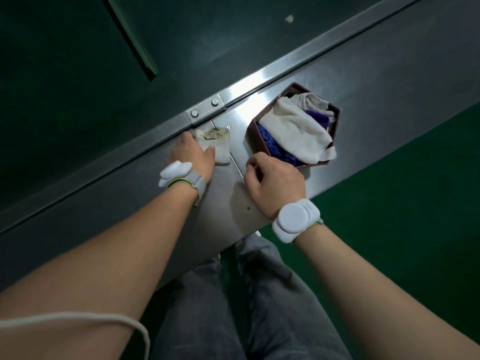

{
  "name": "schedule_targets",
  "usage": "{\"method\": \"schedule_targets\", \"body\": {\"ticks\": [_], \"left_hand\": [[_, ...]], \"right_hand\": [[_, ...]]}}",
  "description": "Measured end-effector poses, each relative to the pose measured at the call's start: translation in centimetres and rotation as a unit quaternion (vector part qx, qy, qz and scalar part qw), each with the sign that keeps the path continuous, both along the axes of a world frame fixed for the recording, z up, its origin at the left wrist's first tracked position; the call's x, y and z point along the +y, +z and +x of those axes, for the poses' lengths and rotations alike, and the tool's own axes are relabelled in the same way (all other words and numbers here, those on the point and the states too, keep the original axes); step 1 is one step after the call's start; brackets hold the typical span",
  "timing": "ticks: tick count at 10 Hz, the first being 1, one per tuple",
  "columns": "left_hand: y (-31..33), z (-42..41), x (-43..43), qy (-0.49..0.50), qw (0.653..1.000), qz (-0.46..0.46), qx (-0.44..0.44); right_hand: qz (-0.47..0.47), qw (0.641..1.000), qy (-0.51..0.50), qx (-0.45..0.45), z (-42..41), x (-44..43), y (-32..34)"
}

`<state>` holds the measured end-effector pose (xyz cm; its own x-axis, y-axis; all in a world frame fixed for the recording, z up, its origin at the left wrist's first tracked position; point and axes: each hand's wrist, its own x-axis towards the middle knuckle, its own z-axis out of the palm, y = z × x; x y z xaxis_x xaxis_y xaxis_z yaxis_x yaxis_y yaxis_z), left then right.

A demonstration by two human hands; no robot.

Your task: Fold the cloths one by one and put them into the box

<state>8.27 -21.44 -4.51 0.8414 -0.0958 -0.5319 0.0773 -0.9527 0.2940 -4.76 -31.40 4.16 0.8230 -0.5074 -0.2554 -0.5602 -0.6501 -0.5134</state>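
A small folded beige cloth with a stained patch lies on the metal table near its raised rail. My left hand lies flat on the cloth's left part, fingers straight. To the right stands a dark red hexagonal box holding a cream cloth, a blue cloth, a purple cloth and a grey one. My right hand hovers by the box's near corner with its fingers curled, holding nothing I can see.
A steel rail with a bolted bracket runs diagonally along the table's far side. Green floor lies to the right, and my legs in grey trousers are below the table edge. A white cord crosses my left forearm.
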Motion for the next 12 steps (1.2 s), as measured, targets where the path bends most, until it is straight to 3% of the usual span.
{"method": "schedule_targets", "body": {"ticks": [1, 2, 3, 4, 5, 6, 7, 8, 9, 10, 11, 12], "left_hand": [[0.3, -1.1, 0.4, 0.052, 0.991, -0.039, 0.115], [2.4, -2.7, 1.0, 0.092, 0.982, -0.067, 0.152], [6.1, -3.2, 0.6, 0.108, 0.980, -0.167, -0.013], [9.2, -3.1, -2.8, -0.004, 0.958, -0.276, -0.076], [9.3, -2.7, -7.7, -0.167, 0.950, -0.263, -0.008], [7.6, -2.6, -10.6, -0.322, 0.936, -0.103, -0.101], [6.7, -3.0, -10.4, -0.364, 0.909, -0.051, -0.194], [6.3, -4.1, -9.5, -0.384, 0.898, -0.068, -0.205], [6.0, -5.0, -8.2, -0.401, 0.889, -0.029, -0.218], [5.7, -5.3, -9.0, -0.391, 0.901, 0.028, -0.186], [6.3, -4.3, -10.6, -0.391, 0.914, 0.056, -0.092], [8.2, -4.1, -8.2, -0.376, 0.925, -0.042, 0.040]], "right_hand": [[0.026, 0.998, -0.016, 0.049, -0.9, 0.4, -0.3], [0.054, 0.993, -0.038, 0.102, -1.4, -0.2, 0.0], [0.025, 0.994, -0.109, 0.009, -1.8, -1.2, 1.0], [-0.073, 0.968, -0.178, -0.160, -1.9, -3.2, 2.1], [-0.162, 0.962, -0.155, -0.159, -1.7, -5.3, 1.6], [-0.178, 0.977, -0.103, -0.060, -1.7, -6.7, 0.1], [-0.123, 0.991, -0.055, 0.021, -1.5, -7.4, -1.1], [-0.142, 0.988, -0.019, 0.047, -1.6, -8.1, -1.9], [-0.152, 0.985, -0.006, 0.077, -2.1, -8.0, -2.9], [-0.141, 0.983, -0.012, 0.115, -1.5, -7.9, -3.3], [-0.125, 0.974, -0.002, 0.189, 0.4, -8.2, -2.2], [-0.095, 0.973, 0.039, 0.207, 0.0, -8.7, -0.6]]}}
